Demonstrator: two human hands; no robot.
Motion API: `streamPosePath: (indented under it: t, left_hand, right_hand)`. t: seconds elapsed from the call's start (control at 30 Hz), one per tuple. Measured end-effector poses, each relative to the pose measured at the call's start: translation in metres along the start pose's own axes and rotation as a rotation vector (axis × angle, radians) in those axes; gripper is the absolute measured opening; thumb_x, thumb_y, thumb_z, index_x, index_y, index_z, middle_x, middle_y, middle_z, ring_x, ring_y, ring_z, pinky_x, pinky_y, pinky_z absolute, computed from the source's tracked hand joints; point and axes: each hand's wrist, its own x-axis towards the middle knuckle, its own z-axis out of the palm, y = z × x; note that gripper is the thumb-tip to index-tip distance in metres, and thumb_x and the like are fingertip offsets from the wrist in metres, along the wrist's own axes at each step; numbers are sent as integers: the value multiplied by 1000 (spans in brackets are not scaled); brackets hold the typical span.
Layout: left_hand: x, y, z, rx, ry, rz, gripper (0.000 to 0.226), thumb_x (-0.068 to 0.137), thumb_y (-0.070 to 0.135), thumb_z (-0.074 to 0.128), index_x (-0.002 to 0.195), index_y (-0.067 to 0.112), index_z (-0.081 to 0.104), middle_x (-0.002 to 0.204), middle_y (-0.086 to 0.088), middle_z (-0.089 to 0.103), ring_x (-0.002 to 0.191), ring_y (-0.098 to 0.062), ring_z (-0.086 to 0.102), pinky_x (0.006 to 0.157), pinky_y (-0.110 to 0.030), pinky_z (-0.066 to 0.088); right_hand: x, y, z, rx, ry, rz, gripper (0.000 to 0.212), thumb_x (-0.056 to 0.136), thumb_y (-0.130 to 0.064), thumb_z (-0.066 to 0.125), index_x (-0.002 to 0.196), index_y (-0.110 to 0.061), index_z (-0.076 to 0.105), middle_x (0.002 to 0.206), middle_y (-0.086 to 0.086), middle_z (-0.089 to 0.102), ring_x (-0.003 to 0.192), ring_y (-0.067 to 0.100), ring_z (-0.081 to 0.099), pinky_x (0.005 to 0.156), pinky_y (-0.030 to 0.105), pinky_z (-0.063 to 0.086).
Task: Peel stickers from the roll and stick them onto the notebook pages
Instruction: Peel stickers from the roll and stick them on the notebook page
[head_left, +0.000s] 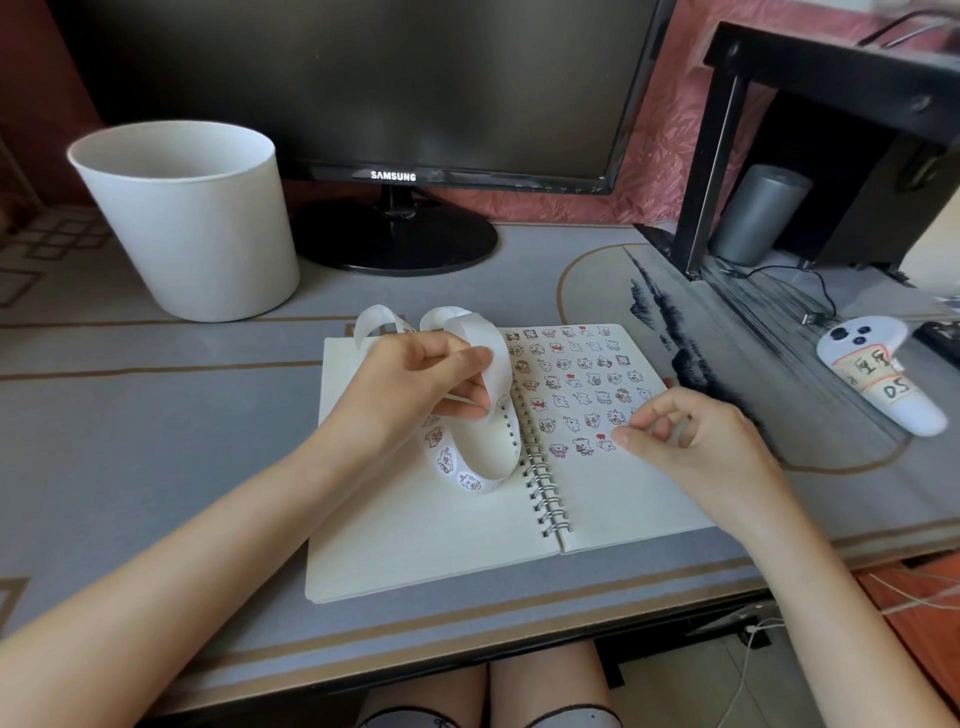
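Notebook (415, 535) open, spine near-to-far — sticker strip (485, 449) looped alongside, pinched in L hand (415, 387); R hand (696, 441) pinched, contents unclear.

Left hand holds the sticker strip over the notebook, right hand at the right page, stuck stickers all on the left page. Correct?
No: head view shows the stuck stickers on the right page. Otherwise right: left hand holds the sticker strip over the notebook, right hand at that page.

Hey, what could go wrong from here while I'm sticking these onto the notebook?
The loose sticker strip your left hand holds loops right beside the spiral binding and may snag on its coils. Your right hand pinches close to the last stickers on the right page, so a new one might overlap them or land crooked.
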Motion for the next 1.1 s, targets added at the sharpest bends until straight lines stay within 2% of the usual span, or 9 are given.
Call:
streamPosePath:
  t: [0.1,0.33,0.5,0.6,0.67,0.83,1.0,1.1]
  left_hand:
    - [-1,1,0,1,0,-2,19,91,11,59,77,-1,63,60,-4,65,57,-12,66,57,-15,52]
    - [-1,2,0,5,0,-6,21,91,13,59,74,2,63,60,-5,66,57,-13,66,57,-14,51]
    - [-1,2,1,3,0,-5,21,91,12,59,73,2,62,60,-4,66,56,-12,66,57,-14,51]
    - [-1,2,1,0,1,0,20,91,11,59,74,1,62,60,-5,65,56,-11,65,56,-14,51]
    - [-2,2,1,-5,1,-1,20,91,11,59,74,2,62,60,-5,65,56,-11,65,56,-14,51]
    - [-1,2,1,0,-1,1,20,91,12,59,74,1,63,61,-4,65,57,-12,66,57,-15,52]
    - [-1,1,0,0,-3,1,20,91,12,59,74,2,62,62,-5,65,57,-13,66,57,-15,52]
    - [-1,1,0,-3,-3,3,20,91,13,59,74,2,63,60,-3,66,57,-13,66,58,-15,52]
  right_hand:
    - [3,3,0,22,-8,21,17,70,-36,78,75,-29,64,73,-8,59,59,2,49,66,29,42]
    - [6,8,0,42,-17,-1,11,80,-24,73,81,-28,62,71,-7,60,52,-3,47,59,28,34]
    - [7,11,-1,33,3,0,13,85,-19,66,79,-29,61,73,-8,59,59,5,47,63,28,36]
    - [8,9,-2,100,7,6,9,82,-24,70,78,-28,62,74,-8,60,63,8,49,65,29,39]
    - [7,7,-3,118,-18,19,13,76,-28,75,80,-26,63,74,-8,59,58,3,47,64,29,40]
    - [8,9,-5,127,-60,8,15,79,-17,74,81,-26,62,75,-5,58,51,-1,46,62,26,37]
    - [6,7,-6,166,-78,30,20,73,-23,79,85,-22,63,73,-6,56,50,-3,45,61,25,36]
    - [7,6,-7,174,-109,24,20,74,-16,78,85,-21,63,74,-5,55,48,-2,45,60,24,34]
